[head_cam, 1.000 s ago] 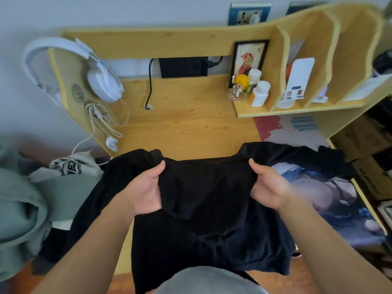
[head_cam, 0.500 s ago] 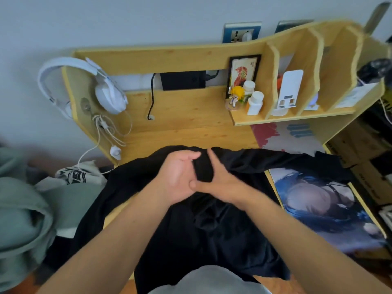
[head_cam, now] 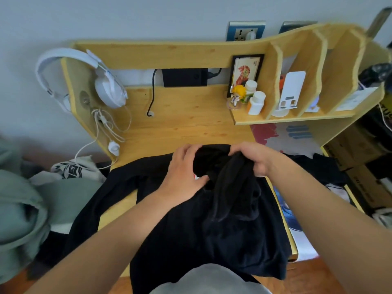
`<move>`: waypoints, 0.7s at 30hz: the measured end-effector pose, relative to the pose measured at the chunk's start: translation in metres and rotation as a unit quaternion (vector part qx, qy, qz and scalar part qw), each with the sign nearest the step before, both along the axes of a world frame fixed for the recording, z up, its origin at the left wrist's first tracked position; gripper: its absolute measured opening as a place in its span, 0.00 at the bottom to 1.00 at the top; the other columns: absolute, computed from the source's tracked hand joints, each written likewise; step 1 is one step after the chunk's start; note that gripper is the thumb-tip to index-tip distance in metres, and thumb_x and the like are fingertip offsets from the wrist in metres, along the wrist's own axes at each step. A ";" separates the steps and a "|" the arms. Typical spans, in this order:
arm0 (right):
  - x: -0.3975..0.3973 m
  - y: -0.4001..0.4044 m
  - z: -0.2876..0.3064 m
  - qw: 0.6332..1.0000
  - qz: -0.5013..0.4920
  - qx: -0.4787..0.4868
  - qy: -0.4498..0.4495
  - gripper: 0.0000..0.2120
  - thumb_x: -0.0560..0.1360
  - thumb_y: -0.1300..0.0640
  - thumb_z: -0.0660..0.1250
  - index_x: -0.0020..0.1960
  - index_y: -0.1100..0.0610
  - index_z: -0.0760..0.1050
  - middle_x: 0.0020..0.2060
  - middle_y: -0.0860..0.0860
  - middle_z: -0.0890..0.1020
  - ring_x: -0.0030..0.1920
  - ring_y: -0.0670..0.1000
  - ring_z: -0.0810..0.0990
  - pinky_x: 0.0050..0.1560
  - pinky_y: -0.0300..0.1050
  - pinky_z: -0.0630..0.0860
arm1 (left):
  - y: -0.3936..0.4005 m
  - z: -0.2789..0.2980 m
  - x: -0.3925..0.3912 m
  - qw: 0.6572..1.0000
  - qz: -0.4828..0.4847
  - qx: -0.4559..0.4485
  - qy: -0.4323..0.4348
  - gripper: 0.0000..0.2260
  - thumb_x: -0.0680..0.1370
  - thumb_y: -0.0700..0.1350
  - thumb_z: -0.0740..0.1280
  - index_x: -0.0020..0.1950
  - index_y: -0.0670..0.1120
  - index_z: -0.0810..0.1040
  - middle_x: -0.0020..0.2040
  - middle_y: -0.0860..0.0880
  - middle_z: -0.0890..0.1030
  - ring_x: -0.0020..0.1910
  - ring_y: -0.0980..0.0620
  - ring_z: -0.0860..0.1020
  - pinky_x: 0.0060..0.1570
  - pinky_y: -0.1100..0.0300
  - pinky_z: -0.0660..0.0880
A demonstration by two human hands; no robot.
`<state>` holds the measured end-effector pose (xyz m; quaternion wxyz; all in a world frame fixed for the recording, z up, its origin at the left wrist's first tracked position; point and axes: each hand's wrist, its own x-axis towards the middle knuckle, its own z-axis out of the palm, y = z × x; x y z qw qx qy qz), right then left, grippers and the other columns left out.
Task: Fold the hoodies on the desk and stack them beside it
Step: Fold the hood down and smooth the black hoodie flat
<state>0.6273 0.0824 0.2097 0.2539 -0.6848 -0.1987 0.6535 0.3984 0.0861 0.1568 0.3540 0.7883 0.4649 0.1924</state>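
Head view: both your hands are on one black hoodie (head_cam: 212,230) spread over the wooden desk (head_cam: 180,124). Your left hand (head_cam: 184,172) has its fingers curled over the bunched fabric at the hoodie's far edge, thumb pressed into the cloth. Your right hand (head_cam: 252,158) grips a gathered fold of the same fabric, fingers wrapped round it. One sleeve trails off the desk's left side; the hem hangs over the near edge. Left of the desk: one green hoodie (head_cam: 19,209) and one pale printed garment (head_cam: 72,168), heaped. One white headset (head_cam: 106,85) hangs on the desk's left panel. On the shelf (head_cam: 286,119): two white bottles (head_cam: 255,101), one small figure (head_cam: 237,95), one framed picture (head_cam: 247,71).
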 end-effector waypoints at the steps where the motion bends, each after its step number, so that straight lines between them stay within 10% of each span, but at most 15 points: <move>1: 0.000 0.002 0.000 0.999 0.048 -0.011 -0.015 0.11 0.75 0.60 0.66 0.55 0.63 0.78 0.46 0.63 0.84 0.43 0.61 0.84 0.50 0.54 0.82 | 0.001 0.003 0.008 0.998 -0.018 0.058 0.026 0.42 0.74 0.53 0.77 0.81 0.57 0.54 0.78 0.54 0.57 0.78 0.53 0.56 0.78 0.53 0.53; 6: 0.004 0.008 0.004 0.985 0.158 0.069 -0.017 0.19 0.79 0.49 0.70 0.67 0.57 0.77 0.59 0.58 0.84 0.60 0.59 0.83 0.66 0.59 0.76 | 0.022 0.012 0.034 0.984 -0.108 0.023 0.142 0.31 0.78 0.54 0.69 0.78 0.52 0.61 0.64 0.46 0.81 0.64 0.44 0.78 0.67 0.50 0.70; 9: 0.019 -0.004 -0.002 0.979 0.047 0.198 0.000 0.35 0.72 0.39 0.73 0.76 0.46 0.67 0.69 0.50 0.77 0.69 0.53 0.76 0.72 0.54 0.69 | 0.044 0.012 0.040 0.986 0.062 -0.154 0.033 0.11 0.82 0.51 0.63 0.60 0.48 0.79 0.54 0.45 0.84 0.54 0.40 0.82 0.59 0.45 0.78; 12: -0.003 -0.028 -0.026 0.965 0.133 0.208 -0.084 0.55 0.64 0.38 0.80 0.81 0.40 0.52 0.72 0.39 0.69 0.71 0.44 0.70 0.72 0.45 0.65 | 0.056 0.021 0.048 0.908 0.150 -0.380 -0.090 0.12 0.82 0.53 0.65 0.56 0.48 0.82 0.51 0.45 0.86 0.50 0.42 0.84 0.58 0.44 0.81; 17: -0.015 -0.008 -0.048 0.953 0.005 0.212 -0.216 0.24 0.72 0.60 0.72 0.66 0.48 0.75 0.54 0.50 0.84 0.55 0.53 0.82 0.56 0.49 0.80 | 0.071 0.025 0.041 0.964 0.080 -0.249 0.056 0.06 0.77 0.44 0.70 0.53 0.44 0.81 0.49 0.45 0.84 0.50 0.43 0.82 0.53 0.48 0.79; 21: 0.046 0.020 0.010 0.963 -0.210 0.156 -0.073 0.12 0.70 0.63 0.69 0.53 0.54 0.78 0.47 0.56 0.83 0.47 0.56 0.84 0.49 0.51 0.83 | 0.086 0.016 0.007 0.963 0.063 -0.091 0.245 0.15 0.75 0.38 0.67 0.60 0.46 0.71 0.55 0.44 0.75 0.55 0.42 0.76 0.56 0.45 0.78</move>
